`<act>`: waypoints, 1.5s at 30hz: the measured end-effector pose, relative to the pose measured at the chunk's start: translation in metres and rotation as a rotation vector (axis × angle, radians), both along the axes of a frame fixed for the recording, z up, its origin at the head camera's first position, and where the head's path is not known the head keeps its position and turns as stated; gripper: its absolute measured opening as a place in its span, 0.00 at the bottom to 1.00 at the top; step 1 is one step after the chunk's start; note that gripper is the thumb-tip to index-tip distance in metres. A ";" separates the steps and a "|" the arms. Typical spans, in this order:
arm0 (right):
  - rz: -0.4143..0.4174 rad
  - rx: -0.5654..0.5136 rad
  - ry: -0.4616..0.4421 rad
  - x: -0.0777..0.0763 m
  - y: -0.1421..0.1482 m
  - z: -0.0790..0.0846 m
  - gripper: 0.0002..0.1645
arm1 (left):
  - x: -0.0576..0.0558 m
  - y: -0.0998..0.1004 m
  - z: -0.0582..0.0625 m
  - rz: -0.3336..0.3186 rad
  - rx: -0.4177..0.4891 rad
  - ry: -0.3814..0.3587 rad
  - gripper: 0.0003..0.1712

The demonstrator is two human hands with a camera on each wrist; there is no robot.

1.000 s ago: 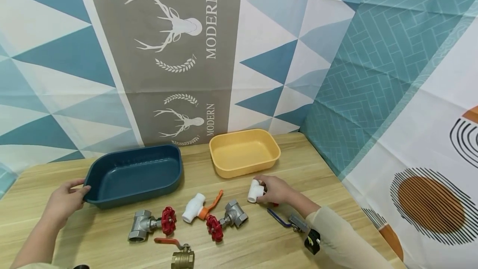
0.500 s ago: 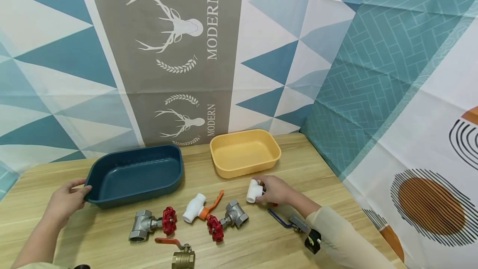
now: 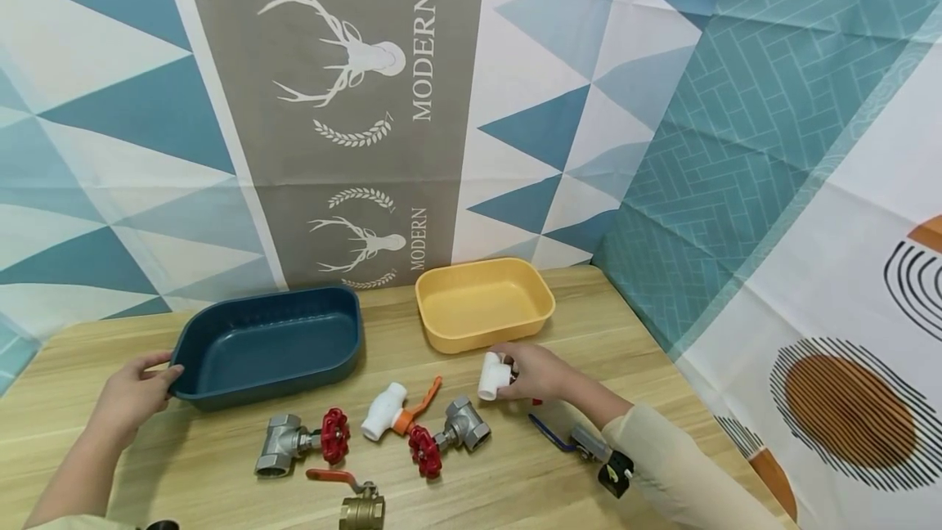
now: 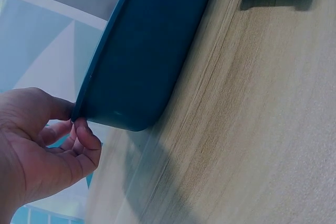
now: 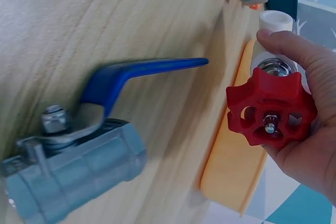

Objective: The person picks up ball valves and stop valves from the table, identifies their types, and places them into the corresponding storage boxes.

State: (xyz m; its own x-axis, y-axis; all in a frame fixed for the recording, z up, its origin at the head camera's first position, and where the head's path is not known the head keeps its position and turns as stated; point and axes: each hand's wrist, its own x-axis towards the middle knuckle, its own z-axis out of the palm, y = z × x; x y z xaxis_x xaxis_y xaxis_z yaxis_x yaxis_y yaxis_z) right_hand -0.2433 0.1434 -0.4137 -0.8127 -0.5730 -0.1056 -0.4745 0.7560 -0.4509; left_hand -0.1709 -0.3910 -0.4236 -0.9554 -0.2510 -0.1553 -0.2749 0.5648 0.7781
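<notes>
My left hand (image 3: 136, 395) pinches the left rim of a dark blue tray (image 3: 272, 387) between thumb and fingers; the left wrist view shows the pinch at the tray's corner (image 4: 118, 114). My right hand (image 3: 540, 373) grips a white plastic stop valve (image 3: 489, 376) by its body. In the right wrist view the valve's red handwheel (image 5: 270, 109) faces the camera, the thumb lying on the white body. Below that hand in the head view lies a metal ball valve (image 3: 589, 442) with a blue lever (image 5: 147, 69).
A yellow tray (image 3: 486, 340) stands at the back, just beyond my right hand. Across the table lie a white valve with an orange lever (image 3: 384, 411), two grey valves with red handwheels (image 3: 278, 444) (image 3: 464, 424) and a brass ball valve (image 3: 361, 509). Patterned cloth hangs behind.
My right hand has shifted slightly left with the white valve. My left hand keeps its pinch on the blue tray, and the loose valves stay where they lay.
</notes>
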 end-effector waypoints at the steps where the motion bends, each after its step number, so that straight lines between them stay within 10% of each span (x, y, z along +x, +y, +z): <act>1: -0.002 0.002 0.000 0.001 -0.001 0.002 0.40 | 0.000 0.000 0.000 -0.002 0.000 -0.003 0.34; 45: 0.168 0.037 0.035 0.004 -0.048 0.040 0.35 | 0.003 0.001 0.001 -0.005 0.007 -0.021 0.36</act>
